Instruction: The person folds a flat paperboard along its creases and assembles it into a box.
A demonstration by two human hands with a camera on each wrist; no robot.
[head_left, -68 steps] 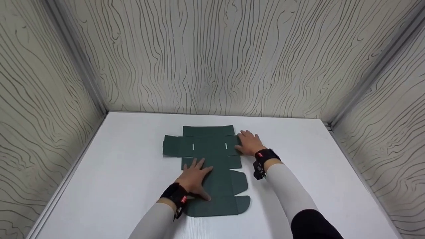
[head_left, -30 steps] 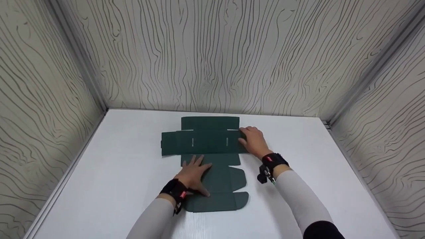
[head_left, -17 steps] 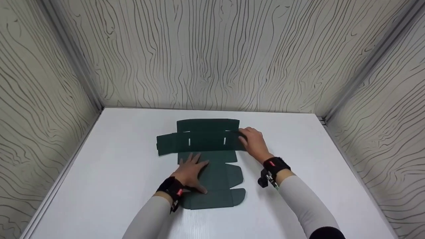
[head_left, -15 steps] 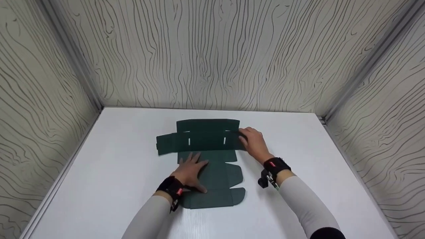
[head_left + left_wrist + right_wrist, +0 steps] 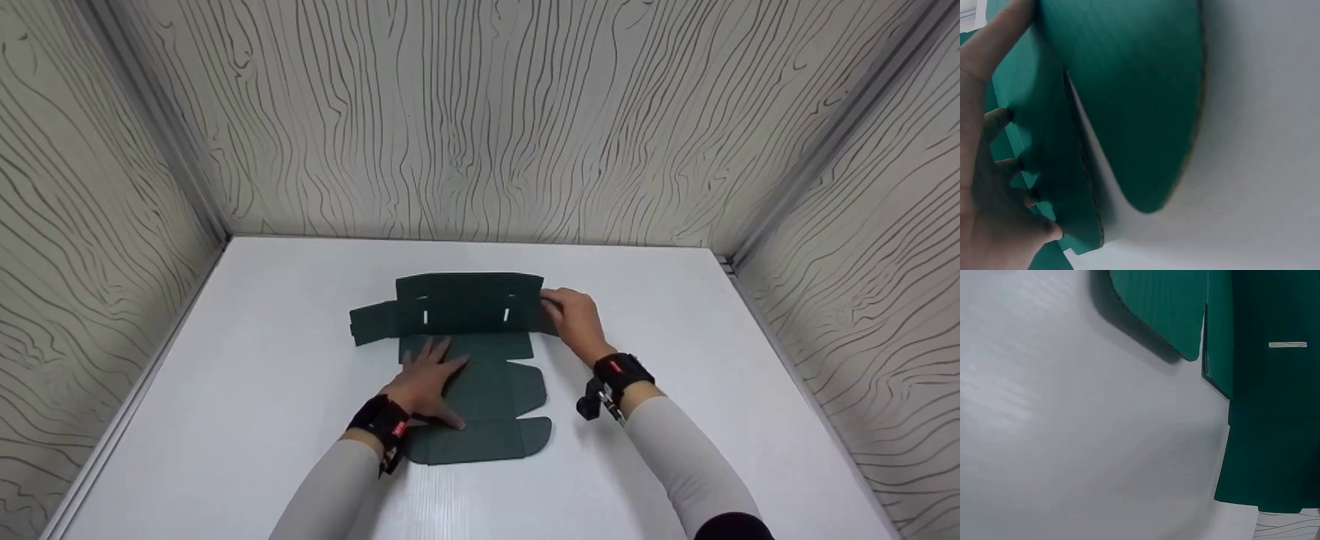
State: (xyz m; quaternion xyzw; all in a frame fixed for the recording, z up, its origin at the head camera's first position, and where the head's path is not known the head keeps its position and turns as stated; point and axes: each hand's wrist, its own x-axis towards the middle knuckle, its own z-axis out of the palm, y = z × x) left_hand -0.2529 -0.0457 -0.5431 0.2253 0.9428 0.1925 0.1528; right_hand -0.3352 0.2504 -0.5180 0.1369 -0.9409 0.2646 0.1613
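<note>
An unfolded dark green cardboard box blank [image 5: 487, 390] lies on the white table, its near part flat. The far panel [image 5: 466, 307], with two small slots, tilts up from a crease. My left hand [image 5: 422, 384] rests on the near left part with its fingers and thumb spread. In the left wrist view, its fingers lie over the green board [image 5: 1140, 112]. My right hand [image 5: 579, 322] pinches the right flap of the tilted panel between thumb and fingers. The right wrist view shows the raised panel [image 5: 1275, 439], while that hand is almost wholly out of it.
The white tabletop [image 5: 225, 420] surrounds the blank. A wood-grain patterned wall [image 5: 465, 127] stands behind the table, with similar walls at left and right. Black straps with small cameras sit on both wrists.
The far panel has gone from flat to tilted up towards me, with the right hand lifting its right flap. The left hand has stayed on the same part of the blank.
</note>
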